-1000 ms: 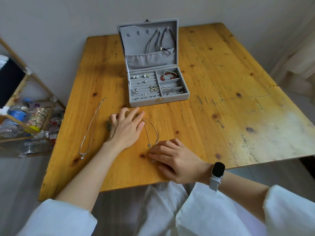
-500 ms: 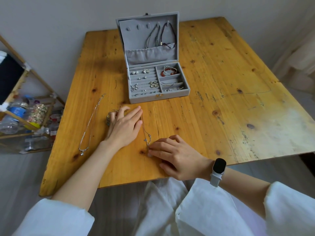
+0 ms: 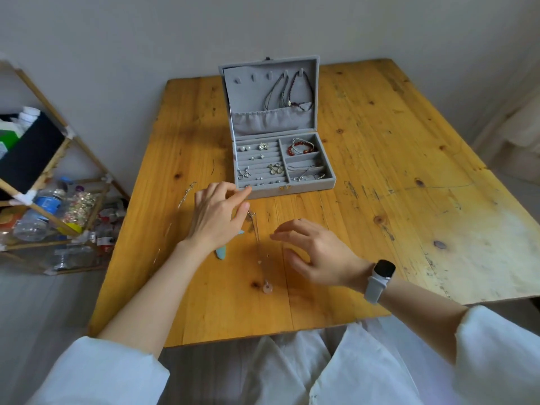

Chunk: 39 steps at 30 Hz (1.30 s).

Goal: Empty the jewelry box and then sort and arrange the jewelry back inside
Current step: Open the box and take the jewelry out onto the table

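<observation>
Upper centre we list a grey velvet jewelry box [image 3: 285, 187], lid upright, on the knotty pine bench [image 3: 409, 171]. Below it lies a fine pendant necklace [image 3: 258, 244]. Our left hand [image 3: 217, 219] and right hand [image 3: 318, 255] hover spread. Bamboo shelf [image 3: 43, 217], bottles, at left.

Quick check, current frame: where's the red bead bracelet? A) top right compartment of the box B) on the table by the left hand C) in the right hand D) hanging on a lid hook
A: the red bead bracelet lies in the top right compartment of the open jewelry box, apart from both hands.
</observation>
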Motion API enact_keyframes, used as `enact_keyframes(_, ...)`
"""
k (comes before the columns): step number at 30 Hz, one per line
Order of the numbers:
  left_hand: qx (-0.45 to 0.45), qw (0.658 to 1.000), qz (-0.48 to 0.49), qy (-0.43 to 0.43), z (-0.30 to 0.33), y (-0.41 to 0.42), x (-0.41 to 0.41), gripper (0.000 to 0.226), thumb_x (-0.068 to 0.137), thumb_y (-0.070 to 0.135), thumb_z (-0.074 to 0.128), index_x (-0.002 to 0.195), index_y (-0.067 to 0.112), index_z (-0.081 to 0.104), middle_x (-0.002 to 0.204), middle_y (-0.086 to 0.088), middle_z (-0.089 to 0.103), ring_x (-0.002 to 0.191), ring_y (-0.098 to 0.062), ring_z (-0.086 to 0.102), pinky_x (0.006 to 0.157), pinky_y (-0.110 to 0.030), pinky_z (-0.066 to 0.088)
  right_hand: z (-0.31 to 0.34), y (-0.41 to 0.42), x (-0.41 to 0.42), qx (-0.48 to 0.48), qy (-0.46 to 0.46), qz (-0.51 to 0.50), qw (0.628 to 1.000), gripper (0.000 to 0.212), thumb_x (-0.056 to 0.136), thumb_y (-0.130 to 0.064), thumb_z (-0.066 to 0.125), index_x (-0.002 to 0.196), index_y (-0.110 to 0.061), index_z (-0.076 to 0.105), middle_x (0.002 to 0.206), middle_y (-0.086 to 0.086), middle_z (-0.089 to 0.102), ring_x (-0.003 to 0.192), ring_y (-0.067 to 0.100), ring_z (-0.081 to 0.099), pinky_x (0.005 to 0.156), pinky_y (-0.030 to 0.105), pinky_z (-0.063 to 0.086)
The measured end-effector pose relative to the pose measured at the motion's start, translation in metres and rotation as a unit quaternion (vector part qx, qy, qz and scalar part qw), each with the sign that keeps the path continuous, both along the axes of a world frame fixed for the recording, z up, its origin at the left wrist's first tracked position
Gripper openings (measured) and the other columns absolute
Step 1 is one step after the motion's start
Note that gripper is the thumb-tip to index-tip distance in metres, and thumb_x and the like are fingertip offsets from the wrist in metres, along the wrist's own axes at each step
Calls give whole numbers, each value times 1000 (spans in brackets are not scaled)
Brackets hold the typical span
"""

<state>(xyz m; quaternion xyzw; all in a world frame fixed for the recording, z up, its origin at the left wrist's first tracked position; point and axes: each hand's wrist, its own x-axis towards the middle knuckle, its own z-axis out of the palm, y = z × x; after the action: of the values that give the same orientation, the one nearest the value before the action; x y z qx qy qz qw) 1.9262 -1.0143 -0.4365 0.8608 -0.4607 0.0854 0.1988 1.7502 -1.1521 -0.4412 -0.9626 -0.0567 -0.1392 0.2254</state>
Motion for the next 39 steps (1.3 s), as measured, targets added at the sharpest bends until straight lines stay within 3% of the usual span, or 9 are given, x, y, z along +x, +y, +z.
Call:
enact_keyframes(5, -32, 998, 42, -30, 46, -34, 34, 34, 90, 23, 46, 121, 16, 59, 114, -6, 57, 108, -26, 47, 88, -40, 31, 39, -43, 59, 61, -26, -123, 990, 31, 92, -16, 44, 119, -9, 57, 108, 7, 63, 99, 22, 59, 80, 33, 50)
enact_keyframes(10, -20, 995, 73, -58, 90, -88, 81, 47, 92, 23, 46, 138, 17, 38, 144, -6, 33, 132, -23, 27, 102, -46, 25, 83, -98, 134, 137, -65, -242, 958, 30, 93, -16, 46, 122, -8, 54, 103, 9, 67, 91, 23, 63, 79, 36, 51)
enact_keyframes(15, 19, 989, 110, -99, 100, -137, 120, 67, 90, 29, 47, 147, 21, 12, 156, -2, 5, 142, -22, 0, 110, -52, 4, 97, -141, 198, 226, -78, -336, 911, 28, 92, -23, 47, 115, -11, 57, 98, 8, 67, 91, 29, 61, 80, 44, 51)
enact_keyframes(18, 1, 985, 137, -105, 87, -151, 132, 67, 87, 27, 50, 145, 17, 19, 153, -4, 18, 142, -22, 8, 108, -55, -1, 92, -152, 226, 213, -44, -379, 900, 24, 90, -30, 48, 106, -15, 59, 99, 7, 66, 91, 28, 61, 72, 32, 46)
enact_keyframes(24, -67, 977, 147, -142, 67, -157, 135, 67, 70, 19, 64, 133, 10, 43, 139, -9, 43, 133, -28, 33, 102, -57, 18, 87, -147, 253, 128, -4, -482, 867, 26, 92, -26, 43, 108, -12, 57, 104, 10, 65, 95, 33, 59, 69, 30, 37)
enact_keyframes(30, -73, 975, 160, -138, 66, -158, 131, 71, 67, 18, 65, 133, 11, 41, 140, -7, 42, 134, -28, 31, 101, -51, 19, 95, -144, 248, 179, -100, -485, 850, 22, 90, -22, 44, 103, -10, 56, 99, 11, 66, 92, 34, 59, 68, 30, 33)
enact_keyframes(33, -55, 979, 153, -125, 71, -155, 129, 73, 69, 19, 65, 136, 12, 38, 143, -6, 39, 136, -26, 27, 102, -51, 17, 106, -143, 237, 203, -180, -410, 871, 16, 89, -20, 49, 97, -10, 57, 80, 2, 62, 83, 29, 59, 65, 29, 35)
enact_keyframes(36, -17, 986, 140, -87, 81, -151, 129, 72, 79, 24, 58, 143, 16, 26, 151, 0, 23, 141, -20, 11, 107, -49, 9, 129, -145, 224, 227, -254, -302, 890, 4, 85, -14, 54, 87, -10, 57, 77, -1, 58, 74, 19, 57, 69, 34, 46)
enact_keyframes(39, -30, 991, 128, -38, 92, -144, 120, 68, 85, 27, 54, 145, 19, 21, 154, 3, 12, 142, -17, 0, 110, -48, 2, 158, -143, 204, 247, -280, -231, 899, 8, 85, -8, 54, 82, -15, 52, 76, -5, 55, 64, -2, 52, 64, 13, 41)
